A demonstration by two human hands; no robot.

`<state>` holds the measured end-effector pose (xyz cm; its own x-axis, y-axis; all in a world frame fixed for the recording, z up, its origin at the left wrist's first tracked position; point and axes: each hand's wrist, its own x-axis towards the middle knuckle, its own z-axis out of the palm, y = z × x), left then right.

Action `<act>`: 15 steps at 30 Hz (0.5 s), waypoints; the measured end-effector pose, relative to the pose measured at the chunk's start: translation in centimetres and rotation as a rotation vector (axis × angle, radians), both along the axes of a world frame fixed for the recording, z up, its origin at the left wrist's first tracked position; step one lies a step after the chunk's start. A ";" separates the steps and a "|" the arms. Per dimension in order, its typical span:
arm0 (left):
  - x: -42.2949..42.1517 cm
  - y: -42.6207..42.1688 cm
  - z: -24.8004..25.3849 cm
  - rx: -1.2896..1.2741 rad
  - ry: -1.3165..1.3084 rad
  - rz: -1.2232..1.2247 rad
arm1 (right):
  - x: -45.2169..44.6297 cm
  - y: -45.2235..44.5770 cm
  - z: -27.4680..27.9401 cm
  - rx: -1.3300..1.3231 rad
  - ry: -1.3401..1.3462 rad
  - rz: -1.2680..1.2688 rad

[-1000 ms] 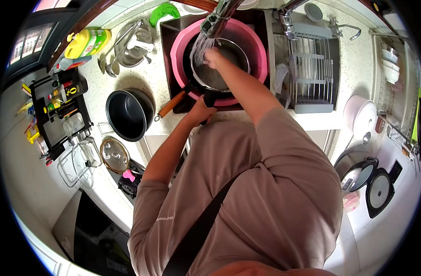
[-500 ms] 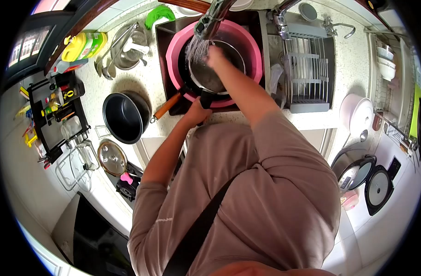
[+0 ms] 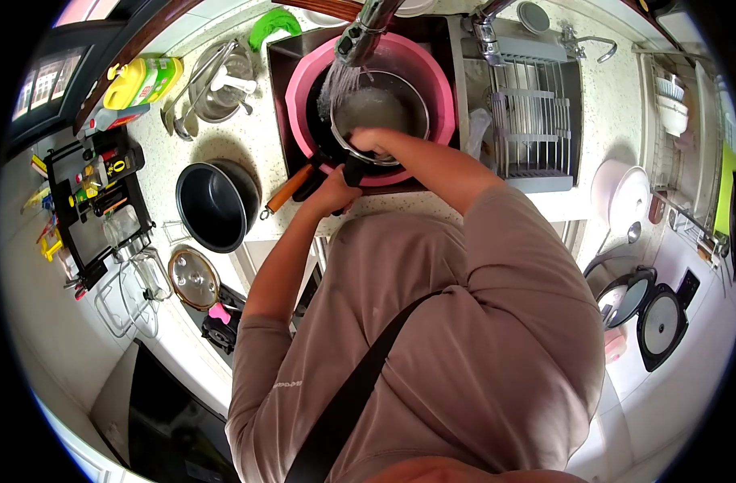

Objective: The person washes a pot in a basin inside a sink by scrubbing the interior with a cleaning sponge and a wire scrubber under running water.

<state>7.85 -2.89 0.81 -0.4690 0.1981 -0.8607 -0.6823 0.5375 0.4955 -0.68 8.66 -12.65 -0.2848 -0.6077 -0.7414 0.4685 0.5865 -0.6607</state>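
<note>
One left hand [image 3: 336, 191] grips the black handle [image 3: 354, 171] of the pot [image 3: 388, 109], while the right hand [image 3: 370, 140] sits at its near rim, its grip impossible to tell.

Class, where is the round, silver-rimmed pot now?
Head view, upper centre: the round, silver-rimmed pot is inside the pink plastic basin, near the chrome tap.

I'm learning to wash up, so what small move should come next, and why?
Probably nudge the pot a little left by its handle: the left hand holds that handle, while the water appears to fall mostly around the pot's left side, not its middle.
</note>
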 end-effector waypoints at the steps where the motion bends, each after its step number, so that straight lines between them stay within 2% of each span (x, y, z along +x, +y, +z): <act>1: 0.3 -0.3 -0.6 0.012 -0.011 -0.007 | -0.3 -1.2 -1.0 0.058 0.009 -0.322; 2: 0.3 -0.6 -1.2 0.023 -0.020 -0.012 | -0.8 -2.1 -2.2 0.115 0.021 -0.641; 3: 0.1 -0.5 -1.1 0.023 -0.024 -0.012 | -2.4 -2.4 -4.3 0.116 0.018 -0.641; 5: 0.0 -0.8 -0.4 0.082 0.025 -0.047 | -5.2 -3.1 -8.1 -0.039 -0.303 -1.316; 6: -0.3 -0.9 -0.5 0.078 0.028 -0.047 | -5.3 -3.2 -6.9 -0.045 -0.302 -1.314; 8: -0.5 -1.0 -0.5 0.065 0.031 -0.114 | -4.1 -3.2 -2.9 0.033 -0.147 -0.960; 9: -0.7 -0.9 -0.4 0.067 0.031 -0.115 | -3.0 -3.6 -3.3 0.051 0.008 -0.551; 10: -0.8 -0.9 -0.2 0.061 0.006 -0.076 | -1.2 -4.2 -3.7 -0.001 0.208 -0.537; 12: -0.7 -1.1 -0.3 0.056 -0.024 -0.039 | 0.3 -3.7 -4.4 0.040 0.271 -0.443; 14: -0.6 -1.5 -0.9 0.111 -0.044 -0.032 | -0.3 -4.6 -6.4 -0.060 0.231 -0.501; 15: -0.4 -1.4 -0.7 0.108 -0.050 -0.037 | -0.9 -5.3 -7.9 0.035 0.381 -0.548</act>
